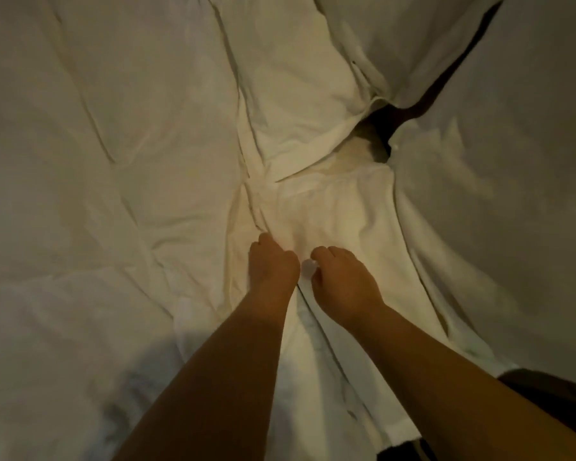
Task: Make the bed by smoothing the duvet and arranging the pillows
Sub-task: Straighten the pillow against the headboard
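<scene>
A creased white duvet [97, 161] covers the left and middle of the head view. Its folded edge [330, 207] runs down the middle toward me. My left hand [273, 264] and my right hand [343, 277] sit side by side on that edge, fingers curled down into the cloth and gripping it. White pillows lie beyond: one [300, 78] at top centre, another [413, 38] at top right, and a third [512, 161] along the right side.
A dark gap [386, 124] opens between the pillows and the duvet edge. A dark strip of floor or bed side [552, 394] shows at the lower right, past the hanging cloth.
</scene>
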The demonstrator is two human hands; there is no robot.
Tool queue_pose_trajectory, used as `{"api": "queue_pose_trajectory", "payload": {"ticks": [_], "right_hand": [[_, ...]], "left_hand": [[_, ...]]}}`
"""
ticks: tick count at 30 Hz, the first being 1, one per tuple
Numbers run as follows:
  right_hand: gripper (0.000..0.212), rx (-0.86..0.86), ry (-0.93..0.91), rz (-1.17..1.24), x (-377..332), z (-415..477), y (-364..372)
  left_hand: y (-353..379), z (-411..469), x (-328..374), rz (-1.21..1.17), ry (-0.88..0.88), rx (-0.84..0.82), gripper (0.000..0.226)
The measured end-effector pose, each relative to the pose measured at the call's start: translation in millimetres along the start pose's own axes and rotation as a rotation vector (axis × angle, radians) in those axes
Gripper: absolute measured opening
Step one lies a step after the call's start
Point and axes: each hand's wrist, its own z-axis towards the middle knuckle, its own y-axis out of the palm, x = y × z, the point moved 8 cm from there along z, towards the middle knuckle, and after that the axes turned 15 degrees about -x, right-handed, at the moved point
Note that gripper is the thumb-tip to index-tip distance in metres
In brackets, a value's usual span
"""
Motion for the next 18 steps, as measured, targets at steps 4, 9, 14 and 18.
{"api": "queue_pose_trajectory", "payload": {"ticks": [4,9,14,18], "right_hand": [[0.018,0.019,0.122,0.034,37.6,-80.9,25.1],[0.041,-0.076,0.404,0.194,91.2,-163.4,106.8],[0.032,-0.283,0.616,0.36,110.5,-195.1,182.5],[0.034,-0.252,0.672,0.52,113.3,-183.8,214.1]], "left_hand": [[72.9,-50.1,-23.5,0.065,0.005,-0.176,0.031],[159.0,-90.3,-82.3,-0.017,-0.147,-0.359,0.039],[184.5,-76.4,-115.7,-0.784,-0.192,-0.282,0.036],[193.7,-58.9,-115.6,-0.88,-0.054,-0.293,0.021]]}}
